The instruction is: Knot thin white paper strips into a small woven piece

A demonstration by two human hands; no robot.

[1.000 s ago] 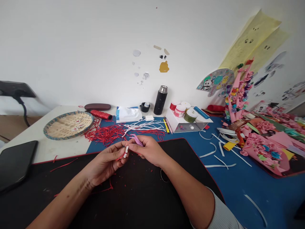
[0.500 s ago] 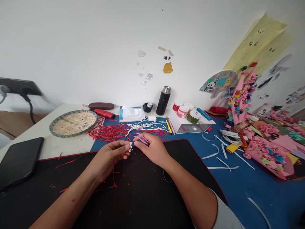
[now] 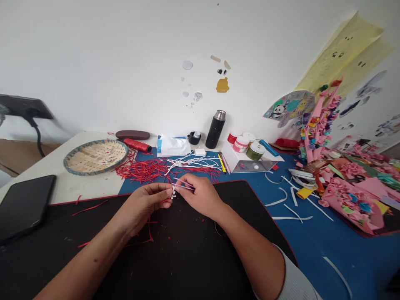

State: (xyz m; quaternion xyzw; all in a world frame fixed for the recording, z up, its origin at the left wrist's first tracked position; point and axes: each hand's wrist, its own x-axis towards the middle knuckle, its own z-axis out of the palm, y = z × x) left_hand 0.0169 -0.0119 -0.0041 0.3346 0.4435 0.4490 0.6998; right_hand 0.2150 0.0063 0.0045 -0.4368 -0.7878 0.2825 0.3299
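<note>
White wall behind, blue craft mat (image 3: pixel 353 258) across the desk, black red-edged desk pad (image 3: pixel 187 258) up front, and both hands low over it! Left hand (image 3: pixel 145 210) curled, thumb and fingertips pinched on a tiny white curl of paper (image 3: pixel 173 191), with a red strand (image 3: pixel 165 200) at its foot; right hand (image 3: pixel 200 196) pinching thin pale pink strips (image 3: pixel 183 185), fingertips right up against that curl. Exact contact between the pieces hidden by the fingers, too small to tell more. Only that one small bundle in hand so far, and plenty left: a big tangle of red paper shreds (image 3: pixel 140 171) and loose white strips (image 3: pixel 190 163) lying in heaps just beyond the pad, beside a woven bamboo tray (image 3: pixel 95 157).
</note>
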